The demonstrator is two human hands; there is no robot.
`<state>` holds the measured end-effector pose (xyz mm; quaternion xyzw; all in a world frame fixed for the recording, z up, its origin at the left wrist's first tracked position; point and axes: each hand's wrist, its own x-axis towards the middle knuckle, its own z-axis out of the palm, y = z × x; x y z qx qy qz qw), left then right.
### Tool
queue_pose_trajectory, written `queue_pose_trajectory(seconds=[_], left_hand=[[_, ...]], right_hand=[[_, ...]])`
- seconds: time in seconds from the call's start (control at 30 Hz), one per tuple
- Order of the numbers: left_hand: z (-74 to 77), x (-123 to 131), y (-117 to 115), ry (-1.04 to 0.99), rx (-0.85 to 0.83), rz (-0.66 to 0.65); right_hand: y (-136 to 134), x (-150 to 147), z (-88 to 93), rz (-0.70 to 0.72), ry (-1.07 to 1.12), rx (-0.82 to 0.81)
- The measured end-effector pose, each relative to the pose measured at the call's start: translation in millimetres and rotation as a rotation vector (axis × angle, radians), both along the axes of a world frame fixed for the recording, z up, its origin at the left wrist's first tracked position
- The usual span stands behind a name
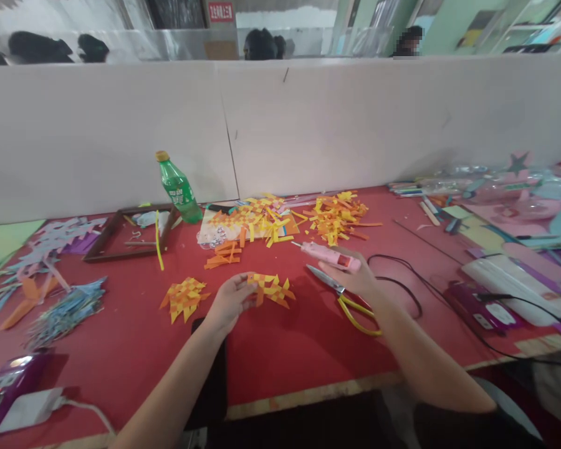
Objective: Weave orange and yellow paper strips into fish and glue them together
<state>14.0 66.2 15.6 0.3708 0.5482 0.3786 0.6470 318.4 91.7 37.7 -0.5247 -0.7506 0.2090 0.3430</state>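
My left hand (pixel 234 302) pinches a folded orange and yellow paper piece (pixel 273 288), woven in a checked pattern with pointed ends. Wrapped round a pink glue gun (pixel 327 254) is my right hand (pixel 355 277), and the nozzle points left towards the back of the table. Under and beside that hand lie scissors with yellow handles (pixel 343 296), blades to the upper left. A similar woven paper piece (pixel 184 298) rests on the table left of my left hand. The glue gun's tip is apart from the held piece.
Heaps of orange and yellow paper strips (pixel 339 215) lie at the back. A green bottle (pixel 180 190) stands beside a brown frame (pixel 126 234). A black cable (pixel 402 268) runs right towards a purple power strip (pixel 481 305). A white partition (pixel 331 125) closes the back.
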Motion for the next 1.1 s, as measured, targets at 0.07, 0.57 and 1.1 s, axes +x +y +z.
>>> queue_pose_trajectory(seconds=[0.07,0.57,1.1], left_hand=[[-2.0,7,4,-0.035,0.013,0.014],[-32.8,30,0,-0.188,0.190,0.267],[-9.3,25,-1,-0.158,0.240,0.289]], right_hand=[[-3,-13,-6.1,0.009,0.046,0.072],[-27,-30,-31.6,0.045,0.064,0.431],[-28,-45,-29.4,0.177,-0.067,0.428]])
